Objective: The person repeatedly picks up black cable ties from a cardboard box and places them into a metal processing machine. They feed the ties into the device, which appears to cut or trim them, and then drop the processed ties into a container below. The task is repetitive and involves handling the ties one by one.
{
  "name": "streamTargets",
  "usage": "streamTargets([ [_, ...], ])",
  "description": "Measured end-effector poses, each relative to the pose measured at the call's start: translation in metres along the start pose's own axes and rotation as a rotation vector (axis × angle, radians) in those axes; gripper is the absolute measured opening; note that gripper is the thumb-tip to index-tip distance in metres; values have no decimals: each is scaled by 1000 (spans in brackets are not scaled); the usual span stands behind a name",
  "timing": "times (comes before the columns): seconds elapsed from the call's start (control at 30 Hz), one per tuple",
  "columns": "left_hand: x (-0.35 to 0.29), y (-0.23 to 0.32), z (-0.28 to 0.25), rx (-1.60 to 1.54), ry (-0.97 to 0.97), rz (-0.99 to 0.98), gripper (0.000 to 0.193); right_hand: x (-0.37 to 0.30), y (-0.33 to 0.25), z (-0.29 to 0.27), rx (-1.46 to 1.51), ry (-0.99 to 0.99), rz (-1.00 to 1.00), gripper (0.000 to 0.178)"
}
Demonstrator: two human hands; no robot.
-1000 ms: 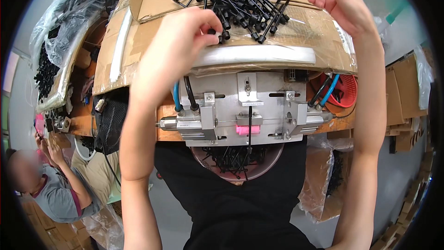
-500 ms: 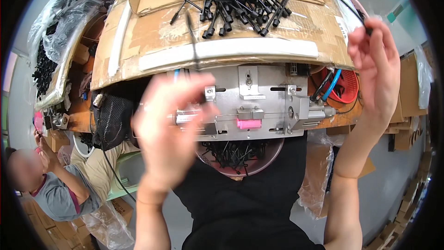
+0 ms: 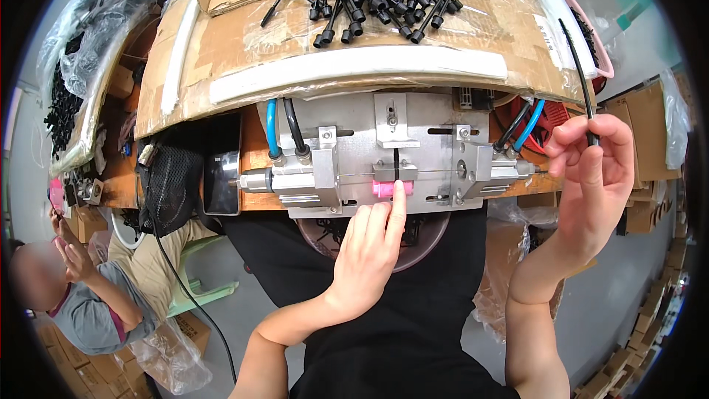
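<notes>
My left hand [image 3: 364, 262] reaches over the metal fixture's front edge. Its index finger is stretched out, the tip on the pink block [image 3: 382, 189], while the other fingers are loosely bent and hold nothing visible. Just beyond that fingertip, a short dark piece [image 3: 396, 157] stands in line with the small metal holder [image 3: 385, 172]; the finger partly hides its near end. Off to the right, my right hand [image 3: 594, 170] pinches the lower end of a thin black plastic rod [image 3: 579, 66] between thumb and fingers. The rod points up and away.
Black rods with knobbed ends [image 3: 369, 0] are heaped on the cardboard [image 3: 244, 37] behind. Metal cylinders [image 3: 306, 177] with blue and black hoses flank the fixture [image 3: 436, 148]. A bowl [image 3: 425, 251] of black parts sits below. Another person [image 3: 96, 295] sits at left.
My left hand has come down and right from above the fixture's left side to the pink block; the black rod it held is out of it. My right hand has lowered, still pinching its rod.
</notes>
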State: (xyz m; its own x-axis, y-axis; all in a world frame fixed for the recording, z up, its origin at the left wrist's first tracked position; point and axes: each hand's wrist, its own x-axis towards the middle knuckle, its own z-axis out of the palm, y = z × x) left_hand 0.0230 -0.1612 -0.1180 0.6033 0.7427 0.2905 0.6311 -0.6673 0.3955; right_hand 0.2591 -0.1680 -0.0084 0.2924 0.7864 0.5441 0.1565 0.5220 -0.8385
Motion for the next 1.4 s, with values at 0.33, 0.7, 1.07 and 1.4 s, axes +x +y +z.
streamTargets([
  [0.33, 2, -3, -5, 14, -43, 37, 72, -47, 7, 24, -125, -5, 110, 26],
  [0.7, 0, -8, -62, -204, 78, -103, 75, -126, 72, 79, -654, -375, -45, 67],
  [1.07, -20, -46, -110, -977, 146, -217, 37, -83, 12, 51, -376, -459, 216, 57],
  [1.4, -1, -87, -118, -649, -415, 291, 4, -82, 39, 14, -254, -1469, 262, 18],
])
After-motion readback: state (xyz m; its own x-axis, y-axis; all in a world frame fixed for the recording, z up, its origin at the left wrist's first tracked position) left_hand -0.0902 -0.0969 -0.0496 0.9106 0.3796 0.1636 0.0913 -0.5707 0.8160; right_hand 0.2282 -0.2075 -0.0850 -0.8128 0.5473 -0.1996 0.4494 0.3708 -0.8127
